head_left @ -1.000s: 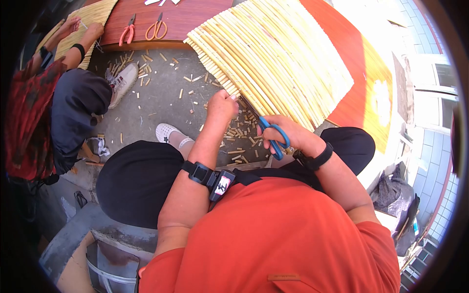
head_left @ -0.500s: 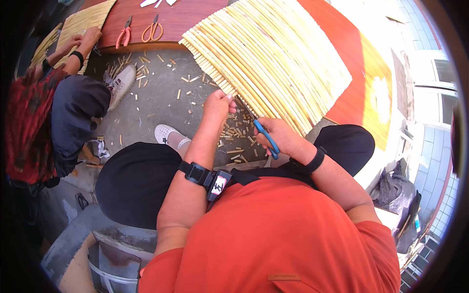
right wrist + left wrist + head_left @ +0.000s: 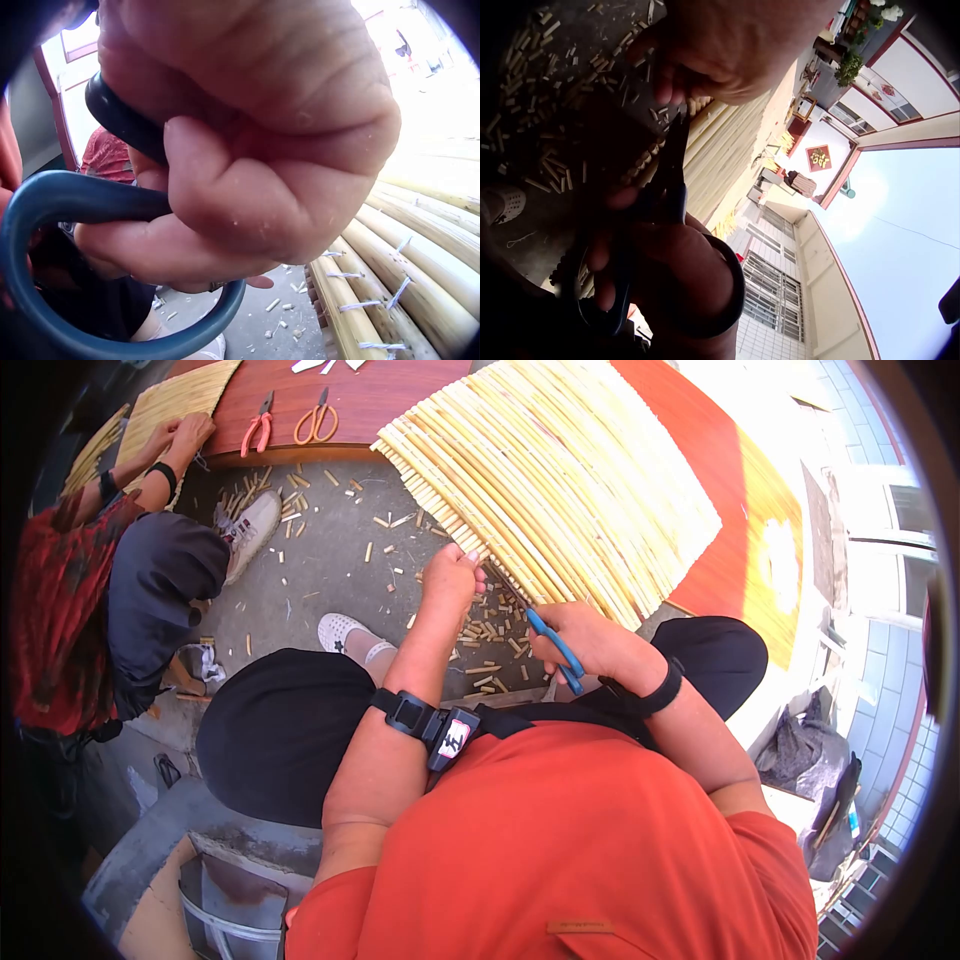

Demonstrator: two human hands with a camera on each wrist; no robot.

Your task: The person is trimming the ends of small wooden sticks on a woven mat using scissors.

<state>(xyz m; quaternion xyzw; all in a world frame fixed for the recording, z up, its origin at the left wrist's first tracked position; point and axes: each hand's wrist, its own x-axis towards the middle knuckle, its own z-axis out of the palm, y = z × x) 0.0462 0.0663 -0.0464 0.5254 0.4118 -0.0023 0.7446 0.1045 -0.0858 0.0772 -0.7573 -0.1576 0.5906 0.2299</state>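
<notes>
A mat of pale tied sticks (image 3: 560, 480) lies on a red-brown board, its near-left edge beside both hands. My right hand (image 3: 585, 640) grips blue-handled scissors (image 3: 555, 640), fingers curled round the loops, the blades pointing up and left along the mat's edge. In the right wrist view the hand (image 3: 247, 150) is wrapped round the blue handle (image 3: 82, 196), near white thread ties (image 3: 360, 305) on the sticks. The left hand (image 3: 453, 578) pinches at the stick ends by the blade tips; in the left wrist view its fingers are partly in shadow.
Cut stick pieces (image 3: 490, 630) litter the grey floor. Red-handled pliers (image 3: 257, 428) and a second pair of scissors (image 3: 317, 420) lie on another board (image 3: 380, 400) at the upper left. A second person (image 3: 100, 590) sits at the left with a similar mat (image 3: 175, 405).
The blue scissors and right hand have turned and shifted slightly, while the left hand has stayed almost in place. At the left, the other person's hands have come together on their mat.
</notes>
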